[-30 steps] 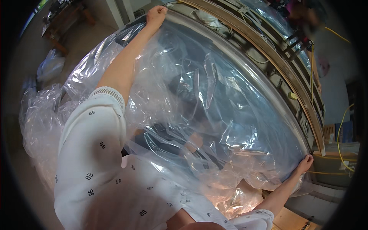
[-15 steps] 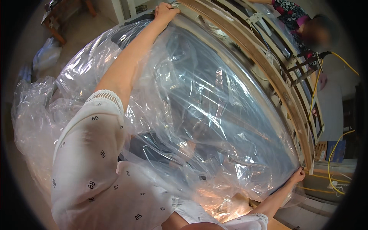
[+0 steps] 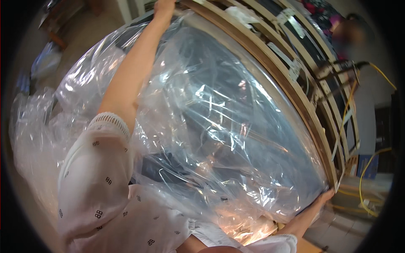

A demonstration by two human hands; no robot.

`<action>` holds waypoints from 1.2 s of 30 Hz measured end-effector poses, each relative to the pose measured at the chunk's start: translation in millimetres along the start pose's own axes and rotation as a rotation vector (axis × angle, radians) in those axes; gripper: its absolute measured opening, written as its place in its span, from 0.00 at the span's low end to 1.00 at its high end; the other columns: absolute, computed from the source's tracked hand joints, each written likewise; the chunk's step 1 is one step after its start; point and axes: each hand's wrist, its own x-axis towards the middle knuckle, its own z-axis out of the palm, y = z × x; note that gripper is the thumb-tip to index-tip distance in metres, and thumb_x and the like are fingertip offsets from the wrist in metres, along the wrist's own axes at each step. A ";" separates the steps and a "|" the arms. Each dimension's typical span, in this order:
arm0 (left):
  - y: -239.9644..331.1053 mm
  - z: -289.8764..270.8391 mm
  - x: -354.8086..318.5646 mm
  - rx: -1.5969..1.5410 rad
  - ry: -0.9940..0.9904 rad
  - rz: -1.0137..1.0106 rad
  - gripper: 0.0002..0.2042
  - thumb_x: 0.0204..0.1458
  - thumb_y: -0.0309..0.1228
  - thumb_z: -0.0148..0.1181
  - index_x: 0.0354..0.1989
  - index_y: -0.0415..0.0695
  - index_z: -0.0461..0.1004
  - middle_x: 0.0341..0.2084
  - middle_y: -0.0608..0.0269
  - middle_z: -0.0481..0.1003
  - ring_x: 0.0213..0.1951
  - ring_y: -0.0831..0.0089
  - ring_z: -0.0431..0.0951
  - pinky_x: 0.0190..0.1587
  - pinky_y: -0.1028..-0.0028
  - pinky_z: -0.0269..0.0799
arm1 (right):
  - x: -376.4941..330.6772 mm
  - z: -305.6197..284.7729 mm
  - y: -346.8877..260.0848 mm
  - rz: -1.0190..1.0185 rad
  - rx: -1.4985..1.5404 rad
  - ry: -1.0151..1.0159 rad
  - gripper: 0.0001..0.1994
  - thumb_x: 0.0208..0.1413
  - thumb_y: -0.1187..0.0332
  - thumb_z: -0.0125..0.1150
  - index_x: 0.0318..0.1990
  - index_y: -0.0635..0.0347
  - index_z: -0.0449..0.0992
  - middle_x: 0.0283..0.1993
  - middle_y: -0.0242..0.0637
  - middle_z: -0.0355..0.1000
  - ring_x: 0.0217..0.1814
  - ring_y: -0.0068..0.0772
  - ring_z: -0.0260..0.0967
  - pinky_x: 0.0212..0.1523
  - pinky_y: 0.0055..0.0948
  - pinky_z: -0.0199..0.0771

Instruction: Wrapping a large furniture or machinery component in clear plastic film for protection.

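A large dark panel wrapped in a clear plastic sheet (image 3: 202, 114) fills the middle of the view, with loose folds bunched at the left and along my body. Along its far right side runs a curved-looking wooden frame (image 3: 291, 90). At the top, my left hand (image 3: 163, 8) is closed at the far corner of the wrapped panel, partly cut off by the picture's edge. My right hand (image 3: 325, 196) grips the plastic at the near right corner, by the frame's lower end. The sheet is stretched between the two hands.
Beyond the frame stand more slatted wooden frames with metal brackets (image 3: 291, 23). Another person (image 3: 346, 36) is at the upper right, near a dark tool (image 3: 337, 69) with a yellow hose (image 3: 375, 71). A wooden stand (image 3: 59, 25) and a plastic bag (image 3: 45, 61) lie at the upper left.
My left hand has moved up and left in the view. The wooden frames appear tilted, showing more of their slats, and the plastic's folds have shifted. My right hand stays at its corner.
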 end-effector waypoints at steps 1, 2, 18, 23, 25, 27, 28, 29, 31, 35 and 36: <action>9.3 7.8 -7.9 0.078 -0.183 -0.011 0.23 0.54 0.45 0.38 0.36 0.36 0.71 0.34 0.49 0.72 0.37 0.59 0.71 0.41 0.63 0.65 | 4.2 -12.7 14.6 0.071 0.133 -0.034 0.23 0.56 0.59 0.39 0.46 0.71 0.71 0.42 0.48 0.72 0.46 0.42 0.68 0.48 0.35 0.65; 23.1 -0.9 -19.5 0.174 -0.370 -0.002 0.30 0.55 0.53 0.35 0.43 0.37 0.72 0.41 0.49 0.71 0.47 0.55 0.69 0.50 0.61 0.62 | 6.9 -17.8 10.9 0.263 -0.341 -0.123 0.22 0.56 0.59 0.39 0.50 0.67 0.69 0.48 0.46 0.70 0.49 0.41 0.66 0.50 0.35 0.64; -82.8 -78.3 149.4 1.454 -0.505 0.576 0.21 0.55 0.43 0.42 0.50 0.41 0.68 0.40 0.51 0.73 0.47 0.55 0.70 0.50 0.65 0.64 | -198.4 -80.2 -159.8 -0.235 -0.771 -0.291 0.24 0.56 0.52 0.43 0.57 0.53 0.61 0.61 0.43 0.55 0.63 0.48 0.49 0.59 0.48 0.48; 43.3 -21.0 12.4 0.655 -1.040 0.845 0.18 0.56 0.34 0.44 0.51 0.36 0.64 0.48 0.51 0.68 0.54 0.61 0.65 0.56 0.70 0.56 | -180.1 -66.1 -125.7 -0.247 -0.678 -0.295 0.25 0.56 0.52 0.41 0.57 0.57 0.60 0.62 0.46 0.53 0.64 0.48 0.48 0.59 0.45 0.49; 119.5 -11.5 -133.2 0.401 -1.278 0.699 0.19 0.57 0.39 0.44 0.48 0.36 0.67 0.49 0.54 0.68 0.51 0.64 0.67 0.54 0.73 0.58 | -159.5 -60.1 -108.8 -0.207 -0.614 -0.273 0.26 0.56 0.50 0.41 0.56 0.58 0.61 0.62 0.45 0.53 0.64 0.47 0.47 0.60 0.48 0.47; 161.0 -19.1 -235.0 0.364 -1.346 0.862 0.11 0.51 0.33 0.52 0.36 0.38 0.67 0.50 0.52 0.66 0.51 0.60 0.66 0.51 0.74 0.59 | -140.5 -51.4 -93.9 -0.079 -0.676 -0.302 0.27 0.57 0.49 0.40 0.55 0.61 0.61 0.61 0.47 0.53 0.65 0.46 0.47 0.59 0.48 0.48; 144.7 -15.1 -251.1 0.197 -1.278 0.911 0.08 0.48 0.27 0.55 0.32 0.38 0.64 0.48 0.51 0.67 0.49 0.59 0.67 0.49 0.74 0.60 | -133.7 -48.8 -88.8 -0.081 -0.662 -0.302 0.27 0.57 0.49 0.40 0.55 0.61 0.61 0.61 0.47 0.53 0.65 0.46 0.47 0.59 0.48 0.48; 140.0 -14.7 -261.9 0.131 -1.208 0.921 0.07 0.49 0.26 0.54 0.32 0.38 0.64 0.44 0.53 0.68 0.45 0.63 0.68 0.47 0.75 0.61 | -127.9 -48.5 -81.1 -0.112 -0.623 -0.293 0.26 0.57 0.50 0.40 0.55 0.61 0.61 0.61 0.48 0.54 0.65 0.46 0.47 0.59 0.46 0.49; 125.9 -15.6 -260.0 0.065 -1.138 0.929 0.06 0.50 0.25 0.53 0.31 0.38 0.63 0.41 0.56 0.69 0.42 0.66 0.69 0.46 0.76 0.62 | -125.3 -47.8 -73.3 -0.142 -0.584 -0.285 0.26 0.57 0.51 0.40 0.55 0.62 0.61 0.61 0.48 0.54 0.65 0.45 0.48 0.59 0.45 0.50; 78.0 -77.3 -183.1 0.139 -0.829 0.659 0.06 0.57 0.28 0.48 0.34 0.38 0.65 0.31 0.66 0.67 0.35 0.79 0.66 0.41 0.81 0.63 | -154.0 -42.9 -107.1 -0.426 -0.405 -0.412 0.23 0.57 0.55 0.42 0.54 0.63 0.63 0.60 0.47 0.57 0.63 0.44 0.52 0.60 0.37 0.52; 77.5 -99.8 -170.5 0.193 -0.758 0.717 0.05 0.56 0.27 0.49 0.35 0.38 0.66 0.31 0.65 0.67 0.35 0.78 0.66 0.42 0.81 0.63 | -160.0 -45.1 -120.2 -0.477 -0.377 -0.448 0.22 0.57 0.57 0.43 0.54 0.63 0.63 0.59 0.46 0.58 0.62 0.45 0.52 0.59 0.35 0.53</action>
